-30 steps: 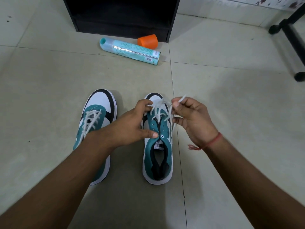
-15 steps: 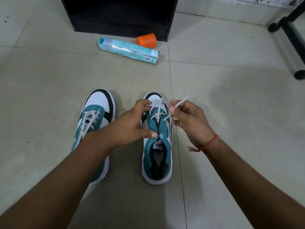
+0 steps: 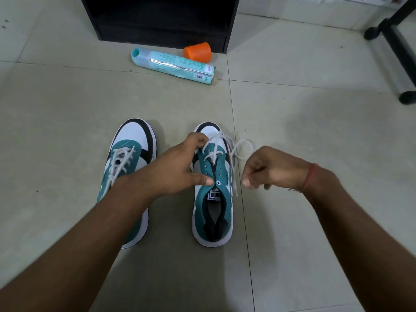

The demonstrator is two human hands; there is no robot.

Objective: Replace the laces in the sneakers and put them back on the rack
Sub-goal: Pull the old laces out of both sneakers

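Observation:
Two teal, white and black sneakers stand side by side on the tiled floor, toes pointing away from me. The left sneaker (image 3: pixel 132 158) is laced with a white lace. The right sneaker (image 3: pixel 212 212) is laced only at its lowest eyelets, and its white lace (image 3: pixel 234 154) loops loose to the right. My left hand (image 3: pixel 177 167) grips the right sneaker across its eyelets, thumb on the tongue side. To the right of that shoe, my right hand (image 3: pixel 267 170) is curled and pinches the lace.
A teal spray can (image 3: pixel 173 65) lies on the floor beyond the shoes, with an orange cap (image 3: pixel 198 51) beside it. Behind them stands the black shoe rack (image 3: pixel 162 21). A black furniture leg (image 3: pixel 398 46) runs along the far right.
My right hand has moved right and towards me, away from the shoe, drawing the lace out into a loop. My left hand has kept its hold on the right sneaker.

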